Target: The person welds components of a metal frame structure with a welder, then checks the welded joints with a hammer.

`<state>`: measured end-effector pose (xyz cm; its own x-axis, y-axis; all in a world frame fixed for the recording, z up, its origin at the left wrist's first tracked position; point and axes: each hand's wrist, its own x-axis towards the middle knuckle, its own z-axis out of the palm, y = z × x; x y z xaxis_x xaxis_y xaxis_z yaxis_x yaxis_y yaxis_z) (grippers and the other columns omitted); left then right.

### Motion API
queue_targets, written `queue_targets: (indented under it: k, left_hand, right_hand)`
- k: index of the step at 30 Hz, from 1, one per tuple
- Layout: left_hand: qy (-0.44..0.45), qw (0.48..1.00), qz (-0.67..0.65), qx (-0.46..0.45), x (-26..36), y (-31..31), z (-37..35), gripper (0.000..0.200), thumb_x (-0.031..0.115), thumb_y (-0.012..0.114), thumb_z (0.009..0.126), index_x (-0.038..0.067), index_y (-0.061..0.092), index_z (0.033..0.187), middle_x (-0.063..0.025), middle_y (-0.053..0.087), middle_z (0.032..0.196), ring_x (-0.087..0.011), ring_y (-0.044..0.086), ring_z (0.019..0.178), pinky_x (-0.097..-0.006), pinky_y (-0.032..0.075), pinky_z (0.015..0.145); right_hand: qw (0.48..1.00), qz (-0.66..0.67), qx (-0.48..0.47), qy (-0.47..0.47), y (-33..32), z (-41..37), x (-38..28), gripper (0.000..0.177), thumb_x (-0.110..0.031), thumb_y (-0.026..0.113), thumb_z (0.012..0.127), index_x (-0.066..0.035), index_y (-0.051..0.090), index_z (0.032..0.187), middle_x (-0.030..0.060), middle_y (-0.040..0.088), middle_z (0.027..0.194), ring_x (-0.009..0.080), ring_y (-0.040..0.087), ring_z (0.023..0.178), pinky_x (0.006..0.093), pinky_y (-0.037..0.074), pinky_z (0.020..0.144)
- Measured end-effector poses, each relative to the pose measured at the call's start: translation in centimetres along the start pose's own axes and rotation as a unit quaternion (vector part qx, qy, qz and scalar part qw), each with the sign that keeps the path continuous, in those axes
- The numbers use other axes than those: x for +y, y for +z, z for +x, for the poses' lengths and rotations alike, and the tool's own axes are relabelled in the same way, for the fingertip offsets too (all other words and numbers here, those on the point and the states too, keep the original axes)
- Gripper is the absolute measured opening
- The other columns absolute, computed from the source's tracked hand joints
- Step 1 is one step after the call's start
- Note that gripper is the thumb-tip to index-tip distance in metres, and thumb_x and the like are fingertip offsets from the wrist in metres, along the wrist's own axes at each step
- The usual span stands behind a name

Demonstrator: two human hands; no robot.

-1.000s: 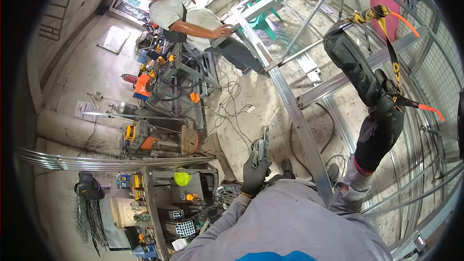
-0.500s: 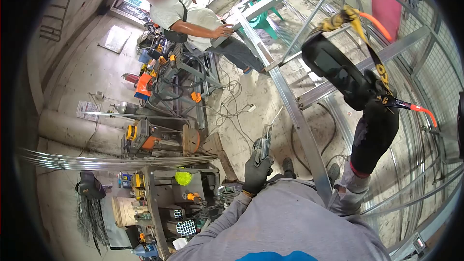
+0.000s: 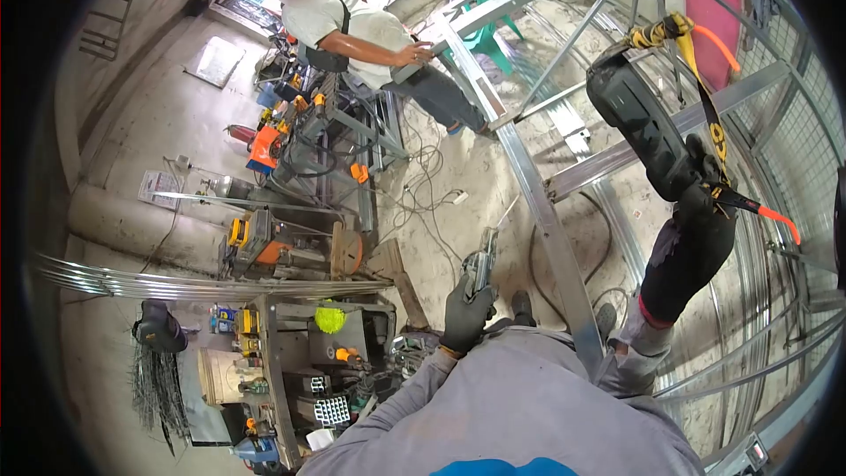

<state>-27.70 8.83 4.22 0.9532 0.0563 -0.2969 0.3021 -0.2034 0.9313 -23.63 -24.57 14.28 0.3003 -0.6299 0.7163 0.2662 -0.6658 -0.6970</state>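
Note:
My left hand (image 3: 467, 316), in a dark glove, is closed around a silver plier-like clamp (image 3: 479, 266). A thin pale rod (image 3: 507, 211) sticks out from the clamp's tip. My right hand (image 3: 692, 247), also in a black glove, grips black welding goggles (image 3: 639, 119) at their lower end. The goggles have orange-tipped temple arms and a yellow-and-black strap (image 3: 712, 119); I hold them raised, to the right of a grey steel frame (image 3: 542, 220). My right fingers are partly hidden against the black goggles.
Another person (image 3: 370, 44) stands at the far end of the frame, a hand on it. Cables (image 3: 423, 185) lie on the floor. To the left are a cut-off saw (image 3: 264, 242), long metal bars (image 3: 211, 289) and a cluttered shelf (image 3: 282, 379). A green chair (image 3: 485, 40) stands behind.
The goggles and my right hand have shifted slightly right and down, with the goggles turned a little. My left hand keeps its hold on the clamp, almost unmoved.

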Motion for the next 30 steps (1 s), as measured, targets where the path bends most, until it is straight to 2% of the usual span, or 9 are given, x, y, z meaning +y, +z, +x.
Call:
queue_targets:
  k: [6, 9, 10, 12, 13, 14, 19, 26, 30]
  left_hand:
    - [-0.004, 1.0, -0.026, 0.014, 0.4, 0.5, -0.1, 0.021, 0.011, 0.068, 0.094, 0.0, 0.063, 0.112, 0.0003, 0.059, 0.072, -0.0086, 0.055, 0.056, -0.026, 0.045, 0.051]
    - [-0.01, 1.0, -0.011, -0.006, 0.0, 0.0, 0.0, 0.019, 0.011, 0.066, 0.098, -0.001, 0.061, 0.112, -0.0044, 0.066, 0.085, -0.0097, 0.059, 0.064, -0.0247, 0.047, 0.055]
    - [-0.003, 1.0, -0.011, -0.01, -0.1, -0.1, -0.1, 0.019, 0.011, 0.065, 0.098, -0.001, 0.061, 0.113, -0.0042, 0.066, 0.085, -0.0098, 0.059, 0.064, -0.0247, 0.047, 0.055]
    - [-0.004, 1.0, -0.025, -0.005, -0.2, 0.0, 0.0, 0.019, 0.011, 0.065, 0.098, -0.001, 0.061, 0.113, -0.0039, 0.065, 0.085, -0.0095, 0.058, 0.063, -0.0246, 0.047, 0.055]
    - [-0.006, 0.999, -0.035, -0.005, -0.2, 0.0, 0.0, 0.02, 0.011, 0.065, 0.098, -0.001, 0.06, 0.113, -0.0035, 0.065, 0.084, -0.0092, 0.058, 0.063, -0.0245, 0.047, 0.055]
    - [-0.003, 0.999, -0.038, -0.002, -0.1, 0.1, 0.1, 0.02, 0.011, 0.065, 0.098, -0.001, 0.06, 0.113, -0.0035, 0.065, 0.084, -0.0092, 0.058, 0.063, -0.0245, 0.047, 0.055]
    - [0.0, 1.0, -0.02, 0.017, 0.0, 0.1, -0.2, 0.022, 0.014, 0.069, 0.093, -0.001, 0.062, 0.109, -0.0009, 0.059, 0.071, -0.0095, 0.056, 0.056, -0.0273, 0.045, 0.05]
    - [-0.02, 0.999, -0.015, 0.032, -0.7, -0.1, -0.3, 0.022, 0.013, 0.069, 0.093, 0.0, 0.062, 0.108, -0.0014, 0.06, 0.072, -0.0099, 0.056, 0.058, -0.0271, 0.045, 0.051]
    - [0.069, 0.988, 0.135, 0.012, -3.4, -1.2, 0.9, 0.029, 0.013, 0.069, 0.093, 0.001, 0.058, 0.118, -0.0033, 0.063, 0.084, -0.0101, 0.059, 0.066, -0.0266, 0.05, 0.058]
  right_hand:
    - [0.997, 0.05, 0.007, 0.063, 0.2, -0.2, -0.4, 0.022, -0.016, 0.067, 0.103, 0.004, 0.066, 0.095, 0.0098, 0.063, 0.081, 0.0206, 0.056, 0.071, 0.0346, 0.044, 0.066]
    - [0.999, 0.031, 0.034, 0.027, 0.2, -0.8, 0.7, 0.023, -0.018, 0.067, 0.103, 0.004, 0.066, 0.095, 0.0068, 0.061, 0.079, 0.0182, 0.054, 0.07, 0.0337, 0.043, 0.064]
    - [0.996, 0.061, 0.006, 0.068, -0.2, -1.4, 1.8, 0.011, -0.009, 0.064, 0.102, -0.001, 0.067, 0.109, 0.0096, 0.063, 0.09, 0.0225, 0.059, 0.077, 0.0357, 0.047, 0.068]
    - [0.989, 0.098, -0.026, 0.104, -0.1, -1.5, 2.2, 0.024, -0.001, 0.06, 0.101, -0.006, 0.068, 0.123, 0.0124, 0.065, 0.101, 0.0267, 0.064, 0.085, 0.0376, 0.051, 0.071]
    - [0.99, 0.091, 0.015, 0.104, 0.2, -1.3, 1.8, 0.018, -0.018, 0.059, 0.104, -0.002, 0.065, 0.109, 0.007, 0.059, 0.09, 0.0197, 0.056, 0.077, 0.034, 0.044, 0.066]
    - [0.99, 0.083, 0.056, 0.104, 0.5, -1.2, 1.3, 0.04, -0.035, 0.057, 0.108, 0.002, 0.063, 0.094, 0.0015, 0.054, 0.079, 0.0127, 0.047, 0.068, 0.0305, 0.037, 0.062]
    - [0.975, 0.151, 0.066, 0.151, 0.5, -1.0, 1.0, 0.043, -0.037, 0.054, 0.108, 0.003, 0.062, 0.095, 0.0045, 0.054, 0.081, 0.0138, 0.047, 0.071, 0.0309, 0.037, 0.063]
    - [0.999, -0.015, -0.014, -0.042, -1.1, -1.5, 4.1, 0.018, -0.012, 0.054, 0.106, 0.002, 0.064, 0.113, 0.0134, 0.061, 0.095, 0.0266, 0.061, 0.081, 0.0373, 0.048, 0.07]
    - [0.987, -0.112, -0.013, -0.115, -1.4, -0.9, 3.3, 0.024, 0.001, 0.059, 0.101, 0.001, 0.064, 0.124, 0.0164, 0.064, 0.102, 0.0315, 0.066, 0.085, 0.0413, 0.053, 0.07]
